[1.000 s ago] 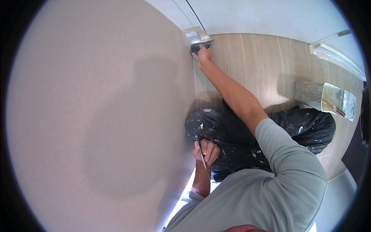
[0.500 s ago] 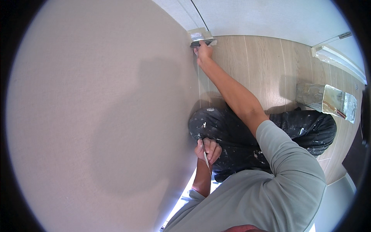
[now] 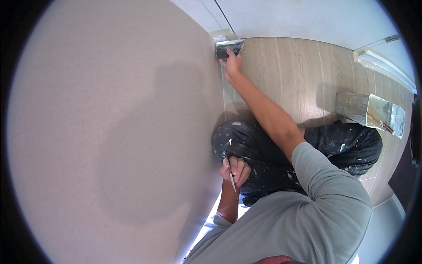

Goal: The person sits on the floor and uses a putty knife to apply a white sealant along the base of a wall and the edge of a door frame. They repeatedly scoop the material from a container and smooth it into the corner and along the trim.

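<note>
My right hand (image 3: 232,64) is stretched far forward and closed on a wide putty knife (image 3: 228,50) with a black back and a pale front edge. This knife is low in the corner where the beige wall (image 3: 110,132) on my left meets the white panel (image 3: 299,17) ahead. Pale tape or film (image 3: 220,35) shows just beyond the blade. Close to my body, by my left knee, my left hand (image 3: 237,169) is closed round a thin flat-bladed tool (image 3: 233,180), seen edge-on; its exact kind cannot be made out.
To the right on the wood-look floor (image 3: 290,83) lies a smeared, box-shaped container (image 3: 351,108) with a reddish-brown stick-like thing (image 3: 387,127) at its mouth. A white trim piece (image 3: 382,64) runs along the far right. My paint-spotted dark trousers (image 3: 272,163) fill the middle.
My right hand has tilted the wide putty knife, so more of its black back shows, and drawn slightly nearer. My left hand keeps its hold by the knee.
</note>
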Motion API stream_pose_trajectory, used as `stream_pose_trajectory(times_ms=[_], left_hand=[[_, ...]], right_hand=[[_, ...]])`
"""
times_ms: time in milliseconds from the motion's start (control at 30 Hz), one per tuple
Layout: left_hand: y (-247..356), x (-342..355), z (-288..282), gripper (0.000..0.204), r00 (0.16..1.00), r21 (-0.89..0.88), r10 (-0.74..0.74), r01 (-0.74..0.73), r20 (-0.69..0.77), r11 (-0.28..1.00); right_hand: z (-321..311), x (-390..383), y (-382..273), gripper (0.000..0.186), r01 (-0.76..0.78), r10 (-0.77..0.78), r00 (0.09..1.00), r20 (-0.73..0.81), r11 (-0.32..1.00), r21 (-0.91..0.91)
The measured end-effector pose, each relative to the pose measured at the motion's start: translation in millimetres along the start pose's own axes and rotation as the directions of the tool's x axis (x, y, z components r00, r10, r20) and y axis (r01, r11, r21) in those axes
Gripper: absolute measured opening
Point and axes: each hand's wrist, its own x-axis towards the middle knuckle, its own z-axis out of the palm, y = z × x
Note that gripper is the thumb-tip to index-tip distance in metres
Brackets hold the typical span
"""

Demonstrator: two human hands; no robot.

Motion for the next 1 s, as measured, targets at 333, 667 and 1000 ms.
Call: stream_pose_trajectory(times_ms=[333,667,1000], left_hand=[[0.4,1.7,-1.6,0.047,1.0,-0.003,-0.01,0.01,0.025,1.0],[-0.3,0.8,0.1,0.047,1.0,0.007,0.002,-0.002,-0.013,1.0],[0.0,3.0,-0.9,0.048,1.0,-0.011,-0.015,0.016,0.014,1.0]], right_hand=[[-25.7,20.0,10.1,0.018,-0.052,0.045,0.997,-0.065,0.994,-0.096],[-12.9,31.4,7.0,0.019,-0.068,0.054,0.992,-0.115,0.991,-0.119],[21.2,32.5,-6.5,0.022,-0.026,0.025,1.0,-0.009,0.987,-0.16]])
